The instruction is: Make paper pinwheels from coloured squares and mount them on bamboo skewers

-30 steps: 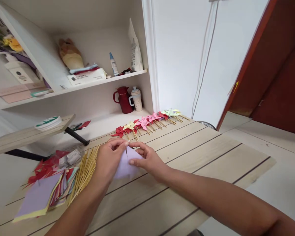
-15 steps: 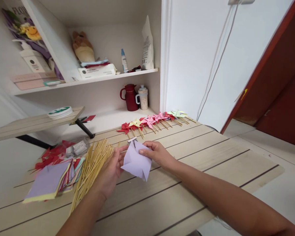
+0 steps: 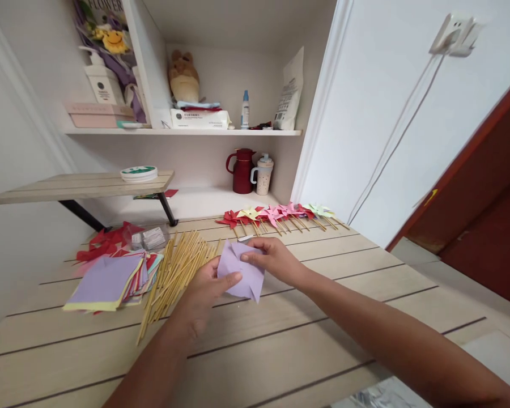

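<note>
A purple paper square (image 3: 243, 279) with cut corners is held over the table between my two hands. My left hand (image 3: 212, 286) grips its left edge, the thumb lying on top of the sheet. At the upper right, my right hand (image 3: 274, 259) pinches the paper between thumb and fingers. Just left of my left hand lies a loose heap of thin wooden sticks (image 3: 176, 272). Beyond the hands, a row of finished paper pinwheels (image 3: 274, 214) on sticks lies along the back of the table. A small whitish object behind the paper is mostly hidden.
Stacked coloured paper squares (image 3: 104, 279) lie at the left, near red paper pieces (image 3: 106, 243) and a clear plastic box (image 3: 153, 238). A small raised shelf (image 3: 85, 188) stands behind them. A dark red jug (image 3: 243, 173) and a cup (image 3: 263, 174) stand at the back.
My left thumb has come down onto the paper, and the left hand now grips its edge. The right hand keeps its pinch. The camera view has shifted, moving the scene rightward.
</note>
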Motion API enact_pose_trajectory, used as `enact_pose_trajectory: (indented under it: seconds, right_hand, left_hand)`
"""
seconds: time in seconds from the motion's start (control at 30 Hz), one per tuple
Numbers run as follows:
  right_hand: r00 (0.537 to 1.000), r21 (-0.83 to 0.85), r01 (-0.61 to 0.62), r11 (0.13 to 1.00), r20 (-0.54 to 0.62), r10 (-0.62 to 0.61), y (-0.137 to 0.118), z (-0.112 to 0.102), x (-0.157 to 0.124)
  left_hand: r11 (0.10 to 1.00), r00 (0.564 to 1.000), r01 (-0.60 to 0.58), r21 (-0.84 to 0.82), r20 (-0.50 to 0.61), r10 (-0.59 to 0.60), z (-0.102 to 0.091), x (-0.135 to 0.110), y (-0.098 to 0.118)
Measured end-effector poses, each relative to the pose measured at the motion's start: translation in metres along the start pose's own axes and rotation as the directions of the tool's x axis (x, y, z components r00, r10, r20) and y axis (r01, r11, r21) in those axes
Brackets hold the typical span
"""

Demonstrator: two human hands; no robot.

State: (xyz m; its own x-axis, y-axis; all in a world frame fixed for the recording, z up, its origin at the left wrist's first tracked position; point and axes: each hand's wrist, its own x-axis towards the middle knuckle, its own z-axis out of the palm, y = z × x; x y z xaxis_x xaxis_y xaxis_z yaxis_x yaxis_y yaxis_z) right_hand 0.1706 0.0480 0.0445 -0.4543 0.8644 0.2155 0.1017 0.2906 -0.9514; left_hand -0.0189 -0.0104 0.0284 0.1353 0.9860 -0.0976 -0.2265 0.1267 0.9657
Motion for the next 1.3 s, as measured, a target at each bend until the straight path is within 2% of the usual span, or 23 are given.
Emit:
enact_pose_trajectory:
  seconds: [0.1, 0.2, 0.33, 0.43, 0.53, 0.63, 0.87, 1.03, 1.17, 1.3]
  right_hand:
    - [0.998, 0.162, 0.013, 0.987, -0.066, -0.003, -0.007, 0.006, 0.006]
    - [0.992, 0.335, -0.013, 0.942, -0.116, 0.055, -0.001, 0.013, 0.005]
    - [0.987, 0.526, -0.110, 0.844, -0.042, 0.155, 0.014, 0.022, -0.001]
    - [0.966, 0.591, -0.117, 0.798, -0.117, 0.229, 0.020, 0.021, -0.003]
    - [0.945, 0.587, -0.065, 0.807, -0.224, 0.239, 0.021, 0.009, -0.001]
    - [0.936, 0.556, 0.001, 0.831, -0.294, 0.196, 0.018, -0.005, 0.001]
    - [0.936, 0.443, 0.090, 0.892, -0.343, 0.076, 0.014, -0.023, 0.003]
    - [0.948, 0.352, 0.119, 0.929, -0.319, -0.001, 0.013, -0.029, 0.003]
    - [0.972, 0.300, 0.067, 0.952, -0.236, 0.006, 0.011, -0.027, -0.001]
    - [0.987, 0.281, 0.029, 0.959, -0.162, 0.017, 0.015, -0.021, -0.002]
  left_hand:
    - [0.998, 0.993, -0.043, -0.054, -0.111, 0.037, -0.003, 0.004, -0.002]
    - [0.984, 0.979, -0.108, -0.140, -0.188, 0.081, -0.003, 0.005, 0.000]
    - [0.966, 0.982, -0.123, -0.226, -0.166, 0.086, 0.003, 0.003, 0.003]
    - [0.968, 0.987, -0.102, -0.230, -0.148, 0.069, 0.008, 0.002, 0.002]
    - [0.981, 0.994, -0.052, -0.185, -0.102, 0.033, 0.010, 0.004, 0.001]
    - [0.994, 0.999, -0.015, -0.111, -0.053, 0.009, 0.012, 0.008, 0.005]
    - [0.999, 0.999, -0.040, 0.003, 0.035, 0.040, 0.017, 0.017, 0.025]
    - [0.998, 0.998, -0.048, 0.039, 0.041, 0.047, 0.021, 0.022, 0.019]
    - [1.000, 1.000, 0.027, -0.016, 0.000, -0.027, 0.021, 0.024, 0.007]
    - [0.995, 0.999, 0.035, -0.096, -0.007, -0.036, 0.019, 0.021, 0.003]
